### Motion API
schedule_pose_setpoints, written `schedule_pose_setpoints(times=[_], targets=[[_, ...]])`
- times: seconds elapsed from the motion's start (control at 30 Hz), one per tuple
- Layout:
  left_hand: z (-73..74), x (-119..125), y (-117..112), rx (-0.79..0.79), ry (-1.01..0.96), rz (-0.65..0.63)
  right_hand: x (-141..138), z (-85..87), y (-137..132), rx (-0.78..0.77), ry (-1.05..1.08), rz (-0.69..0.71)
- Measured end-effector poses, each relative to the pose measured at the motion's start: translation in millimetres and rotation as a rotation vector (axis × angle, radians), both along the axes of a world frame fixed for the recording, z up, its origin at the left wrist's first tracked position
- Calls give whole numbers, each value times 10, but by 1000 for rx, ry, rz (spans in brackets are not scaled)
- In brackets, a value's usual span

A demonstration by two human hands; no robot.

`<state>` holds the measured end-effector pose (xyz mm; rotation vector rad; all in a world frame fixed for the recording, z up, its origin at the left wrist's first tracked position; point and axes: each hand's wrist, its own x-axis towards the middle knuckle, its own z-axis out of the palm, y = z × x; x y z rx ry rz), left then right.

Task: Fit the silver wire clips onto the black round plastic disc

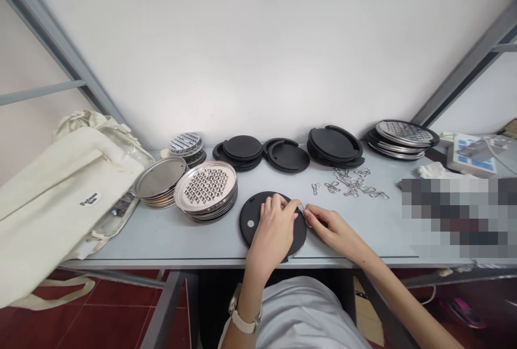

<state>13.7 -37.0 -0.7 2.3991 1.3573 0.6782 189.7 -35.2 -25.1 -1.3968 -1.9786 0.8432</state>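
A black round disc (252,218) lies flat on the grey table near its front edge. My left hand (274,230) rests on top of the disc with its fingers curled and pinched at the disc's right rim. My right hand (327,226) sits just right of the disc, its fingertips pinching a small wire clip (302,209) against the rim. Both hands meet at that spot. A loose heap of wire clips (351,183) lies behind my right hand.
Stacks of metal grater discs (207,187) and plain metal plates (158,178) stand at the left. Black disc stacks (335,145) line the wall, with another grater stack (402,134) at the right. A cream cloth bag (60,187) hangs over the left end.
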Motion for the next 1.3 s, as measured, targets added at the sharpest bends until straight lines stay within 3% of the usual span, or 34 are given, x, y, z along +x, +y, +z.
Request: schedule_pose_setpoints(times=[1.3], targets=[[26, 6, -6, -2, 8, -4, -7, -18, -6, 51, -29, -29]])
